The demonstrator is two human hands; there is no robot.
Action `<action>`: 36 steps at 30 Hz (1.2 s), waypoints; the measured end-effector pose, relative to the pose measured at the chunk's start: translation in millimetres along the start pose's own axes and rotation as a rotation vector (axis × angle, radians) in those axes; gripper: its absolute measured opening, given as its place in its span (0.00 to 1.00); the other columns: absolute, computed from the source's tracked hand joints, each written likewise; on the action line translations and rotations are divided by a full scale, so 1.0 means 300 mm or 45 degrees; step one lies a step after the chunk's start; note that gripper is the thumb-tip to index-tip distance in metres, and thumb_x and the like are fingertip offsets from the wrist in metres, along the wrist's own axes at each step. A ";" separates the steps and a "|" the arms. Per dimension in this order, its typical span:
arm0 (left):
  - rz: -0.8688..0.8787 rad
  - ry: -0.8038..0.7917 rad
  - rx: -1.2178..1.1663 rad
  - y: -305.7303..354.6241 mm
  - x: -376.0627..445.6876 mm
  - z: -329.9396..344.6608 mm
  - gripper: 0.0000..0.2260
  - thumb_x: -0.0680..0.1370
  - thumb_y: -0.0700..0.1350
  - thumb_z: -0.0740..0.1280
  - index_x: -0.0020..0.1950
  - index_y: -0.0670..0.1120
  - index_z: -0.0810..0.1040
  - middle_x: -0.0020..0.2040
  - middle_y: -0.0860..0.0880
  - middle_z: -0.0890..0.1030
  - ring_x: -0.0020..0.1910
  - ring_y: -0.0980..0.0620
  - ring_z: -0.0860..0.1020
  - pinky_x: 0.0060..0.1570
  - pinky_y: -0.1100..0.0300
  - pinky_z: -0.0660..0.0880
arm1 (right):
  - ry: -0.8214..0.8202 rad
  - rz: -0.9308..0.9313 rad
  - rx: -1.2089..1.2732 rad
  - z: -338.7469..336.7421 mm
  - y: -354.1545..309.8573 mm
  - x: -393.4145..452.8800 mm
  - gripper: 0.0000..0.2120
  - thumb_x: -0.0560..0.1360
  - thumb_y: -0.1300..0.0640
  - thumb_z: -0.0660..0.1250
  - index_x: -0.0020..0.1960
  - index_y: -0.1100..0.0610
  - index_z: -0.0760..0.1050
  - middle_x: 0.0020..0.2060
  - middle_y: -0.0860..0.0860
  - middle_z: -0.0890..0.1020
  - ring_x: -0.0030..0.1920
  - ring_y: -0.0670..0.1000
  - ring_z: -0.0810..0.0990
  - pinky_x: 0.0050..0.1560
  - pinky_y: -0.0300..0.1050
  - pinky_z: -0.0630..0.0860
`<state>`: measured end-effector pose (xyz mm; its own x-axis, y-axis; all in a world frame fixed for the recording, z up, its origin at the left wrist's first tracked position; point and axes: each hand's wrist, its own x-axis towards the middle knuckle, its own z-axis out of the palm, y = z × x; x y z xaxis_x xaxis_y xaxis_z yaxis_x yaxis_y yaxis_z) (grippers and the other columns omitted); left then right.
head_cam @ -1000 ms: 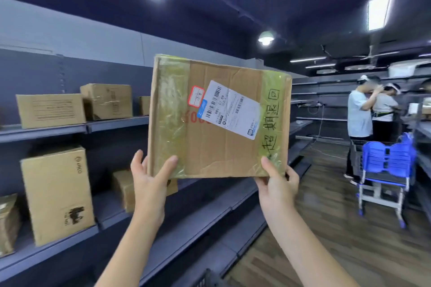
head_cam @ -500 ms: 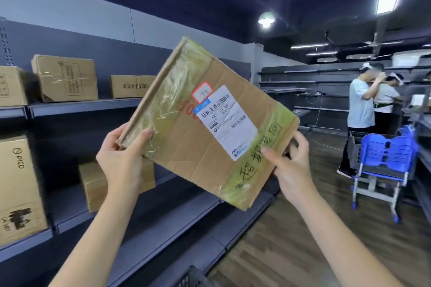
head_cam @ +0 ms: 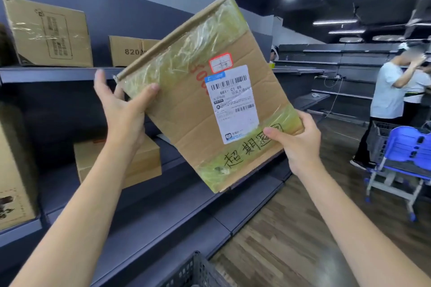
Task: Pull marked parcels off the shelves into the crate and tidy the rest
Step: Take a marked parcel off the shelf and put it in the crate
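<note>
Still aloft — parcel (head_cam: pixel 205 91) tilted, long edge running 11 to 5 o'clock, left hand (head_cam: pixel 123 109) pinching its 9 o'clock corner, right hand (head_cam: pixel 296 142) clamping the 4 o'clock edge. Crate (head_cam: pixel 196 270) at 6 o'clock, straight below — lower away.
</note>
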<state>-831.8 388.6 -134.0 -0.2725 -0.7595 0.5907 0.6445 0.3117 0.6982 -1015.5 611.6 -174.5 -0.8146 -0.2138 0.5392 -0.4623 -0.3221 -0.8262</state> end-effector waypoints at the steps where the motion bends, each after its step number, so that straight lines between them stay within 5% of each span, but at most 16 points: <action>1: -0.022 -0.050 0.061 -0.028 -0.004 0.014 0.38 0.68 0.39 0.75 0.71 0.49 0.59 0.63 0.48 0.74 0.59 0.55 0.76 0.55 0.57 0.77 | 0.026 0.029 0.069 0.027 0.034 -0.004 0.28 0.57 0.69 0.78 0.48 0.48 0.72 0.46 0.48 0.80 0.42 0.42 0.81 0.41 0.38 0.78; 5: -0.163 -0.346 0.234 -0.206 -0.091 0.034 0.39 0.64 0.34 0.75 0.70 0.46 0.60 0.64 0.47 0.75 0.60 0.54 0.76 0.58 0.57 0.76 | 0.061 0.202 0.269 0.112 0.165 -0.017 0.24 0.60 0.69 0.76 0.49 0.51 0.71 0.47 0.52 0.80 0.45 0.48 0.81 0.45 0.42 0.79; 9: -0.193 -0.340 0.316 -0.321 -0.120 0.002 0.39 0.66 0.33 0.72 0.73 0.50 0.58 0.64 0.47 0.75 0.61 0.50 0.76 0.56 0.55 0.77 | -0.116 0.379 0.215 0.105 0.297 0.006 0.23 0.63 0.66 0.76 0.50 0.52 0.68 0.52 0.56 0.78 0.52 0.53 0.80 0.53 0.49 0.77; 13: -0.228 -0.312 0.395 -0.373 -0.101 -0.007 0.38 0.67 0.32 0.70 0.73 0.50 0.60 0.63 0.45 0.77 0.60 0.50 0.77 0.61 0.50 0.73 | -0.385 0.386 -0.093 0.101 0.381 0.072 0.27 0.64 0.61 0.76 0.54 0.51 0.64 0.51 0.47 0.75 0.48 0.41 0.76 0.44 0.34 0.72; 17: -0.302 -0.345 0.531 -0.435 -0.126 -0.001 0.38 0.69 0.30 0.70 0.74 0.52 0.61 0.63 0.51 0.76 0.60 0.57 0.76 0.60 0.54 0.72 | -0.680 0.446 -0.083 0.102 0.447 0.172 0.32 0.65 0.64 0.75 0.63 0.50 0.65 0.51 0.43 0.79 0.50 0.39 0.78 0.44 0.32 0.76; 24: -0.487 -0.123 0.693 -0.586 -0.257 -0.007 0.35 0.72 0.29 0.67 0.69 0.61 0.64 0.60 0.54 0.78 0.57 0.55 0.77 0.55 0.50 0.76 | -0.880 0.606 -0.016 0.089 0.666 0.181 0.26 0.66 0.68 0.74 0.58 0.49 0.70 0.49 0.46 0.81 0.50 0.45 0.80 0.43 0.35 0.77; 30: -0.670 0.150 0.750 -0.701 -0.447 -0.033 0.35 0.71 0.27 0.64 0.69 0.55 0.61 0.57 0.55 0.77 0.52 0.59 0.79 0.41 0.64 0.78 | -1.065 0.755 -0.042 0.071 0.844 0.107 0.25 0.65 0.67 0.74 0.55 0.47 0.71 0.46 0.43 0.81 0.47 0.43 0.80 0.44 0.35 0.78; 36: -0.871 0.429 0.817 -0.820 -0.681 -0.143 0.33 0.71 0.26 0.64 0.70 0.49 0.58 0.64 0.49 0.71 0.60 0.54 0.74 0.50 0.65 0.77 | -1.207 0.966 -0.147 0.066 1.016 -0.075 0.27 0.65 0.68 0.74 0.57 0.50 0.68 0.44 0.42 0.79 0.43 0.39 0.78 0.37 0.29 0.75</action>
<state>-904.2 442.6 -443.7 -0.1603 -0.9823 -0.0970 -0.1111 -0.0797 0.9906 -1131.1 500.0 -435.3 -0.3353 -0.9160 -0.2204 -0.0481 0.2503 -0.9670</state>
